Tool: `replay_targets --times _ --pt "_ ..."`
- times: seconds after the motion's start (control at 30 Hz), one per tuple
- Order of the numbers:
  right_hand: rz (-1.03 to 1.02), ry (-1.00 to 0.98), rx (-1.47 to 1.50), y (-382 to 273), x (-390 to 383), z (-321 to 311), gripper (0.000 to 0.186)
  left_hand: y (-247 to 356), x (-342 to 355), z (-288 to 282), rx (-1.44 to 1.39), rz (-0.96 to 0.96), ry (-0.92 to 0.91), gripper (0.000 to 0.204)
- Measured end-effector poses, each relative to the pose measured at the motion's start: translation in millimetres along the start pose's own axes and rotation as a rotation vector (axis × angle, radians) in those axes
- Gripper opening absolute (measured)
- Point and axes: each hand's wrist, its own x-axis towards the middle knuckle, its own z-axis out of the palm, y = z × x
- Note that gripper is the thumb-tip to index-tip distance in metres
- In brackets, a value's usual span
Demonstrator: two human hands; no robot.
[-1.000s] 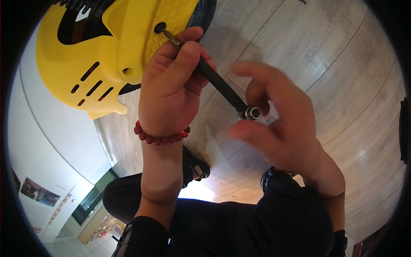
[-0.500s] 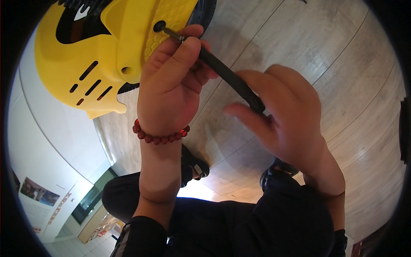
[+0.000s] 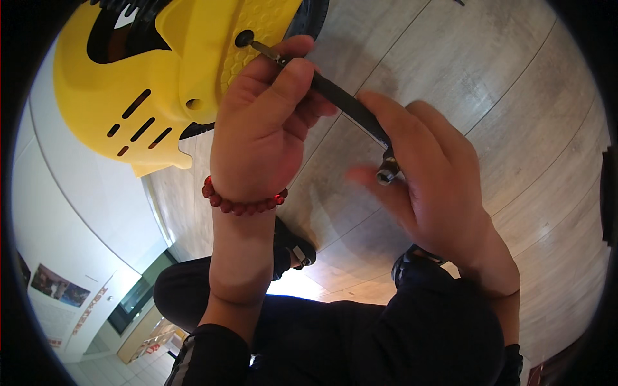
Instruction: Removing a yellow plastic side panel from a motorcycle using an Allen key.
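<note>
My left hand [image 3: 264, 122], a red bead bracelet at its wrist, grips a black tool [image 3: 344, 103] near its narrow metal tip. That tip meets a dark round fastener [image 3: 243, 38] at the hexagon-textured part of a yellow plastic object [image 3: 158, 90]. My right hand [image 3: 428, 170] has its fingers curled over the tool's other end, beside a silver socket head [image 3: 387, 174]; its thumb sits lower, blurred and apart.
Grey wood-look floor [image 3: 489, 90] lies beneath, with my dark-trousered legs and shoes [image 3: 293, 251] below my hands. A black tyre-like rim [image 3: 309, 19] edges the yellow object. A white wall [image 3: 71, 193] with pictures curves along the left.
My right hand has moved up onto the tool's handle, its fingers now over it. The socket end was briefly covered and shows again, angled differently. My left hand has shifted only slightly.
</note>
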Motion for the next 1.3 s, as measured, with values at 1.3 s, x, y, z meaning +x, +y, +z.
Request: replay_targets --times 1.3 --pt "-0.104 0.459 0.056 14.2 77.7 83.7 0.025 -19.6 -30.6 -8.7 0.587 0.100 0.395 0.019"
